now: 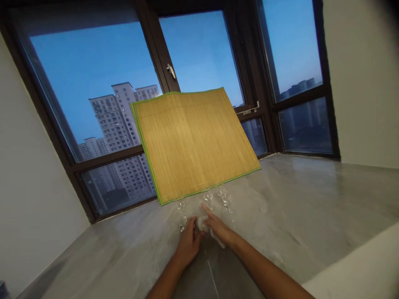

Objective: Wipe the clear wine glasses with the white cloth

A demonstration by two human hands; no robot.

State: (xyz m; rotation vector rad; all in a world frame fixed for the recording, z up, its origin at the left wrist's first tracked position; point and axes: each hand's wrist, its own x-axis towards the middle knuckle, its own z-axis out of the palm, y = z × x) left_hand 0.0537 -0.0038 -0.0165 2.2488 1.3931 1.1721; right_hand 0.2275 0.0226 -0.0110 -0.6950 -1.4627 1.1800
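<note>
My left hand [188, 243] is closed, its fingers curled round a clear glass [181, 227] whose shiny edge shows at the left of the fingers. My right hand [219, 229] presses a pale, crumpled cloth [203, 224] against that glass, index finger stretched forward. A loose end of the cloth hangs below the right palm. Most of the glass is hidden by hands and cloth. Just beyond the hands, clear stemmed glasses stand on the grey surface: one at the left [181, 205], one in the middle [208, 198] and some at the right [225, 198].
Behind the glasses a yellow bamboo mat [196, 141] with green edging leans upright against the dark-framed window [152, 45]. The grey marble-look sill [299, 199] spreads to both sides. White walls [361, 83] close in the left and right, and buildings show outside.
</note>
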